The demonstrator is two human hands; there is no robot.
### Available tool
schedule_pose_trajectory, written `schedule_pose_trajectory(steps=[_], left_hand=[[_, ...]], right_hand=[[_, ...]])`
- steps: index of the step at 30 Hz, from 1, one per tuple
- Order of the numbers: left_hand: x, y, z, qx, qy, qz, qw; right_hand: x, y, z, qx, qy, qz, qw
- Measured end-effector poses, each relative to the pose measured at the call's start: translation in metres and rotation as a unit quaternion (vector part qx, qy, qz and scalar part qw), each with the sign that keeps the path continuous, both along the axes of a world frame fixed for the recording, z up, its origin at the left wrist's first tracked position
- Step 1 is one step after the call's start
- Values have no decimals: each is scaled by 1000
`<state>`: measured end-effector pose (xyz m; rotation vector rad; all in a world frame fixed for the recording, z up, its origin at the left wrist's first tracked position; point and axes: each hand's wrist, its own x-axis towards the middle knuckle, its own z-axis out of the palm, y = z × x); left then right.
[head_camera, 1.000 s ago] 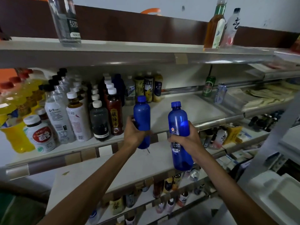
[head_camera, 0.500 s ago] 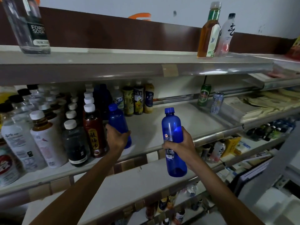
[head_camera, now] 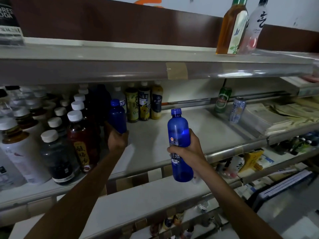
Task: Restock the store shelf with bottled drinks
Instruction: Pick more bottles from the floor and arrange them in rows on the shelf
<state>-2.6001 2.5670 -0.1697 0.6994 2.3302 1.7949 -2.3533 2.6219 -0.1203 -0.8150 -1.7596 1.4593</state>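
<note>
Blue bottles, two, one per hand. At nine o'clock of view, white-capped bottles (head_camera: 51,145) stand packed on the middle shelf (head_camera: 215,135). Just right of them, toward ten o'clock, the left hand (head_camera: 117,140) reaches deep over that shelf, grip clamped round the base of the left blue bottle (head_camera: 117,118). It is near upright, just beside the dark tea bottle (head_camera: 82,140). The hand hides the base, so cannot tell if it touches the shelf. Near centre, the right hand (head_camera: 188,150) has its grip clamped round the waist of the right blue bottle (head_camera: 178,128), upright, in the air before the shelf edge. Back-row bottles (head_camera: 143,104) sit at twelve o'clock, two cans (head_camera: 223,100) at two, stacked papers (head_camera: 276,118) at three. Step in hand, by my reading: seating the left bottle. Do it well by landing the base flat, close to the dark row without knocking caps, and letting go only once it stands. The right bottle likely belongs on the bare shelf at the first one's three o'clock.
</note>
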Motion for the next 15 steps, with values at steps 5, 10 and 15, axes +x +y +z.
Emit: schedule_pose_trajectory(steps=[5, 10, 15], left_hand=[[12, -3, -1, -37, 26, 55, 997], [30, -14, -15, -120, 28, 131, 984], [33, -10, -16, -177, 51, 104, 977]], right_hand=[[-7, 17, -6, 8, 20, 13, 1000], [-32, 24, -11, 25, 42, 31, 998], [-64, 32, -17, 70, 65, 28, 995]])
